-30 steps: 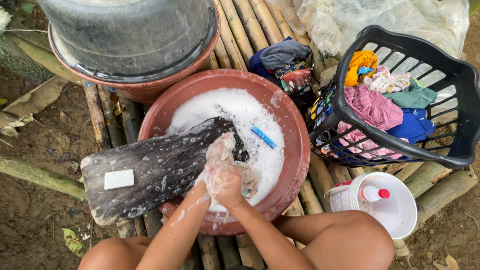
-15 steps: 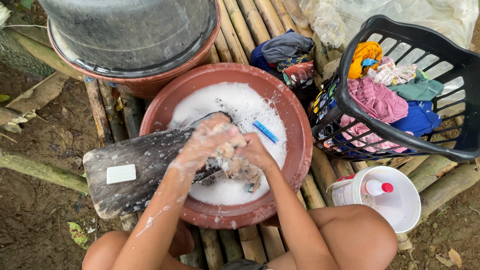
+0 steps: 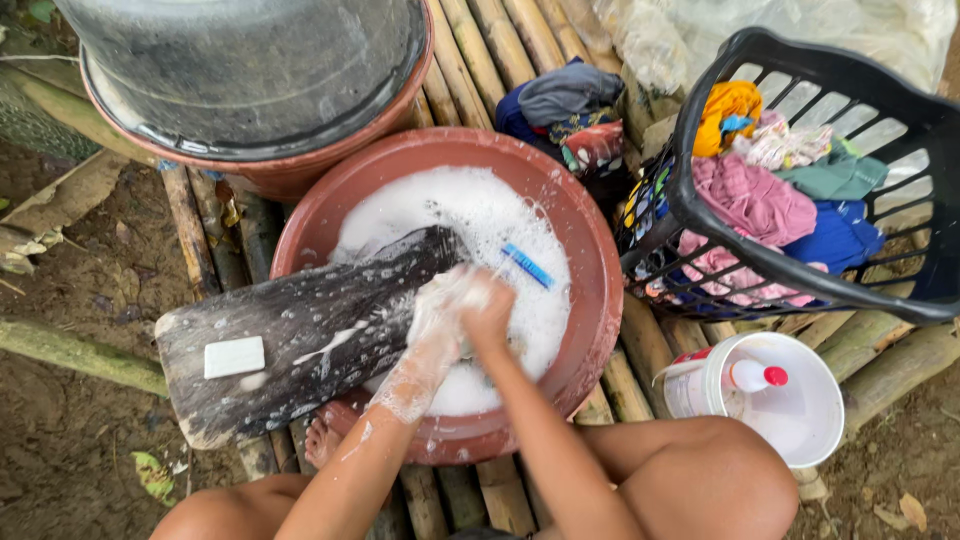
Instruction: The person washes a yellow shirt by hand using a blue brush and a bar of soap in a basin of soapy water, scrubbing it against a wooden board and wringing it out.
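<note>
Bamboo poles [image 3: 470, 60] laid side by side over bare dirt make the platform where a person crouches at a reddish-brown basin [image 3: 590, 300] full of white suds. A dark wooden washboard [image 3: 300, 330] slants across the basin's near-left rim, its far end down in the foam and a white bar of soap [image 3: 234, 357] lying on its outer end. The left hand [image 3: 440, 300] and right hand [image 3: 488, 305] are pressed together at the board's wet end, fingers clenched around a lathered cloth [image 3: 462, 285], of which only a soapy lump shows between them. A small blue brush [image 3: 528, 266] floats in the suds just beyond the hands. To the right a black laundry basket [image 3: 700, 215] tilts against the basin, stuffed with coloured clothes, and a white bucket [image 3: 800, 420] stands near the person's knee. Behind, a grey tub [image 3: 260, 70] sits nested in another reddish basin.

The board looks unsteady, balanced only on the rim, so hard scrubbing could tip it or slide the slick soap off onto the dirt. Soapy fingers might also lose the cloth into the foam
</note>
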